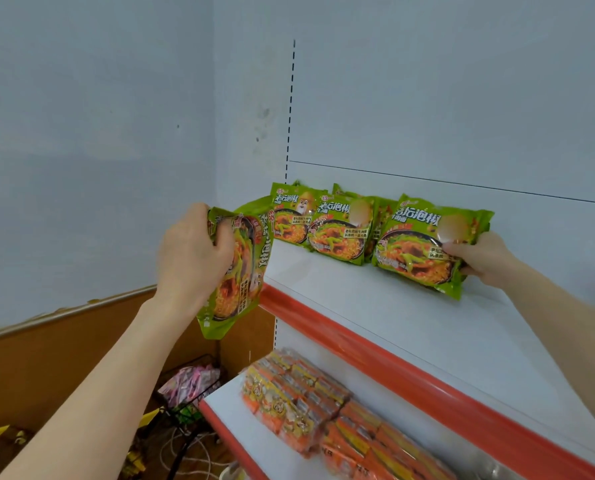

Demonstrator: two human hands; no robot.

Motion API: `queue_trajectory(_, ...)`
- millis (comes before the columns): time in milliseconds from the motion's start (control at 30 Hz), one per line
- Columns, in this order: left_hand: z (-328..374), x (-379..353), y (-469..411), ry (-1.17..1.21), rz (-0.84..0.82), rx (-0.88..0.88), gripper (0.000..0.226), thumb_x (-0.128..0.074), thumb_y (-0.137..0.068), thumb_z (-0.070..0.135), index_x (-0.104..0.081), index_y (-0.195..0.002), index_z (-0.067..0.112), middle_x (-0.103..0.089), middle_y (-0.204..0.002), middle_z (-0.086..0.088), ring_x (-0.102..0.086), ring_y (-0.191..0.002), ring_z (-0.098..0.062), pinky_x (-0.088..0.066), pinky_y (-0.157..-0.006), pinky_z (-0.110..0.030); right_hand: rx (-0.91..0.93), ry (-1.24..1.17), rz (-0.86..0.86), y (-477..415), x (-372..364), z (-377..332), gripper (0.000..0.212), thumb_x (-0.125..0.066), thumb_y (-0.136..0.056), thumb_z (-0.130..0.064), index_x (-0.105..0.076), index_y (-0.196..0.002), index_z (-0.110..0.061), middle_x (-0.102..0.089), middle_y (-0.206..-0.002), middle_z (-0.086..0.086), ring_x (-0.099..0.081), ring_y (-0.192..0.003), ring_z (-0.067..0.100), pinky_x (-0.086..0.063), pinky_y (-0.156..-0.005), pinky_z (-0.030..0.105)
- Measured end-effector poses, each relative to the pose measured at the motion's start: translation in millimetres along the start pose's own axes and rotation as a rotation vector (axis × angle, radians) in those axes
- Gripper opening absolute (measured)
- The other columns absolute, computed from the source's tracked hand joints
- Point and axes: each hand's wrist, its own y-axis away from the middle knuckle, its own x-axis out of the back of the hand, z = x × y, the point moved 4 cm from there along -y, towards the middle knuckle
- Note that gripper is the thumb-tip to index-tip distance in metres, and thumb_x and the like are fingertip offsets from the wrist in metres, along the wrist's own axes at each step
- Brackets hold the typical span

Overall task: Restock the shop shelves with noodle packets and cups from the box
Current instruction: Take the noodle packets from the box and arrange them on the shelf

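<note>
Your left hand (pixel 192 251) curls round the hanging packet (pixel 235 275), your right hand (pixel 479 259) pinches the shelved packet (pixel 420 244) at its corner — light, crinkly, likely brittle inside, so hold the seams gently

Left hand (pixel 193 252), raised mid-frame, curls its grip round a hanging packet (pixel 240 289). Right hand (pixel 479 259), arm outstretched at right, pinches a standing packet (pixel 424 244).

- Pale blue-grey wall (pixel 81 133), left and far.
- Brown wooden panelling (pixel 46 368) low on the left.
- White, red-edged shelf unit (pixel 427 323) on the right.
</note>
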Motion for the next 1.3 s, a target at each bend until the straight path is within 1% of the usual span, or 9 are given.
queue_trajectory(133, -5, 1, -1, -0.008, 0.014, -0.009, 0.024, -0.050, -0.092, 0.019, -0.049, -0.081, -0.002, -0.053, -0.069, -0.018, -0.042, -0.062, -0.030, -0.025, -0.056, -0.033, 0.063, 0.125, 0.039, -2, -24, 0, 0.018, -0.066, -0.083, -0.013, -0.054, -0.078, 0.000, -0.053, -0.082, 0.015, -0.051, -0.080, 0.027, -0.042, -0.060, 0.034)
queue_trajectory(267, -8, 1, 0, -0.002, 0.008, -0.013, 0.023, -0.049, -0.093, 0.019, -0.050, -0.082, -0.002, -0.054, -0.071, -0.018, -0.042, -0.062, -0.026, -0.020, -0.051, -0.035, 0.126, 0.295, 0.126, -3, -26, 5, 0.042, -0.063, -0.085, -0.022, -0.038, -0.055, -0.006, -0.044, -0.060, 0.010, -0.048, -0.073, 0.028, -0.033, -0.064, 0.034)
queue_trajectory(533, -12, 1, 0, 0.024, -0.007, -0.034, 0.023, -0.049, -0.093, 0.019, -0.051, -0.083, -0.001, -0.055, -0.072, -0.017, -0.047, -0.064, -0.030, -0.028, -0.052, -0.035, 0.035, 0.243, 0.089, 10, -16, 2, 0.037, -0.072, -0.077, -0.032, -0.052, -0.072, -0.002, -0.057, -0.082, 0.018, -0.061, -0.075, 0.035, -0.054, -0.070, 0.046)
queue_trajectory(667, -14, 5, -1, 0.072, -0.016, -0.043, 0.023, -0.048, -0.093, 0.020, -0.052, -0.085, -0.001, -0.056, -0.074, -0.016, -0.049, -0.067, -0.029, -0.031, -0.051, -0.029, 0.129, 0.540, 0.202, 35, -1, -18, 0.045, -0.066, -0.080, -0.042, -0.050, -0.070, -0.001, -0.055, -0.075, 0.019, -0.049, -0.069, 0.030, -0.040, -0.064, 0.035)
queue_trajectory(767, -16, 10, -3, 0.111, -0.025, -0.030, 0.022, -0.049, -0.093, 0.021, -0.052, -0.087, 0.000, -0.056, -0.075, -0.011, -0.049, -0.068, -0.026, -0.033, -0.056, -0.034, 0.295, 0.561, 0.286, 62, -6, -45, 0.032, -0.059, -0.087, -0.029, -0.057, -0.089, 0.003, -0.062, -0.096, 0.025, -0.052, -0.081, 0.034, -0.039, -0.071, 0.038)
queue_trajectory(867, -19, 16, -6, 0.168, -0.022, -0.012, 0.019, -0.050, -0.093, 0.021, -0.053, -0.088, 0.003, -0.055, -0.076, -0.007, -0.048, -0.070, -0.023, -0.032, -0.061, -0.031, 0.379, 0.358, 0.099, 88, -40, -71, 0.031, -0.056, -0.089, -0.023, -0.060, -0.107, 0.002, -0.066, -0.090, 0.016, -0.063, -0.082, 0.030, -0.050, -0.081, 0.039)
queue_trajectory(1067, -24, 30, -5, 0.264, -0.001, -0.015, 0.016, -0.049, -0.094, 0.021, -0.050, -0.086, 0.007, -0.050, -0.070, 0.001, -0.047, -0.069, -0.019, -0.030, -0.054, -0.028, 0.255, -0.101, -0.373, 142, -138, -125, 0.048, -0.050, -0.092, -0.040, -0.055, -0.108, 0.004, -0.067, -0.077, 0.014, -0.068, -0.052, 0.012, -0.057, -0.050, 0.023)
queue_trajectory(1167, -22, 31, 0, 0.251, 0.024, -0.089, 0.016, -0.049, -0.094, 0.019, -0.052, -0.089, 0.004, -0.051, -0.075, -0.003, -0.047, -0.068, -0.021, -0.029, -0.056, -0.028, 0.151, -0.129, -0.537, 158, -175, -151, 0.069, -0.044, -0.086, -0.061, -0.049, -0.113, 0.002, -0.067, -0.084, 0.021, -0.071, -0.060, 0.023, -0.054, -0.049, 0.023)
queue_trajectory(1300, -24, 34, 2, 0.272, 0.030, -0.115, 0.013, -0.049, -0.094, 0.015, -0.053, -0.093, 0.002, -0.048, -0.076, 0.001, -0.044, -0.069, -0.017, -0.026, -0.056, -0.022, 0.214, -0.030, -0.523, 159, -200, -173, 0.072, -0.045, -0.083, -0.065, -0.049, -0.119, -0.002, -0.067, -0.088, 0.020, -0.070, -0.065, 0.021, -0.057, -0.054, 0.026)
